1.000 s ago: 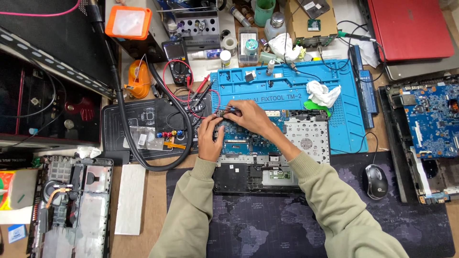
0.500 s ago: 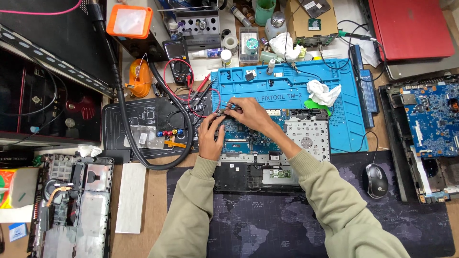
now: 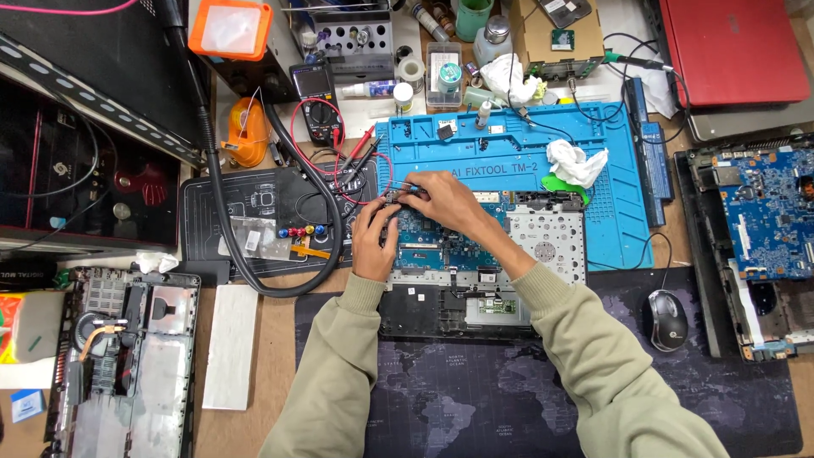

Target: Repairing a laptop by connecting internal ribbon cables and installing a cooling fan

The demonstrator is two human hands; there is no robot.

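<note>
Little has shifted since the earlier frames: both hands are kept at the upper left corner of the opened laptop chassis (image 3: 475,280), with only slight changes at the fingertips. A cluttered repair bench is seen from above. A dark desk mat with a map print (image 3: 475,399) is spread across the lower half, and a blue silicone work mat (image 3: 610,144) is laid behind it. The chassis is set across both mats, its blue circuit board (image 3: 437,246) exposed. The left hand (image 3: 373,242) is pressed flat-fingered on the board's left edge, holding it down. The right hand (image 3: 445,199) is curled narrowly at the board's top left corner, fingertips pinched round a small dark part (image 3: 395,197); what that part is cannot be told. A red laptop (image 3: 733,51) is seen at top right, a second blue board (image 3: 767,212) at far right, a computer mouse (image 3: 668,320) near the right sleeve, and a multimeter (image 3: 318,93) with red leads beyond the hands.
</note>
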